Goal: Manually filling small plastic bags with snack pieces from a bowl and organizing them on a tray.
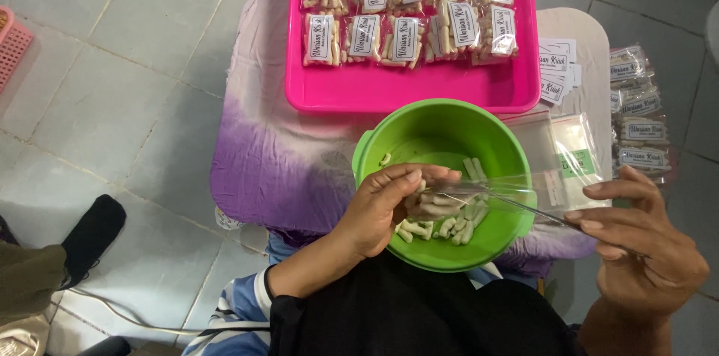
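Note:
My left hand (389, 202) is over the green bowl (442, 128), fingers closed on pale snack sticks (449, 225) at the mouth of a clear plastic bag (494, 193). My right hand (644, 240) holds the other end of that bag, to the right of the bowl. More sticks lie loose in the bottom of the bowl. The bowl rests on my lap against a small cloth-covered table (262, 154).
A pink tray (389, 90) with several labelled filled packets stands behind the bowl. Empty bags (577, 154) and paper labels (558, 71) lie to its right, filled packets (636, 131) on the floor beyond. A pink basket (11, 41) sits far left.

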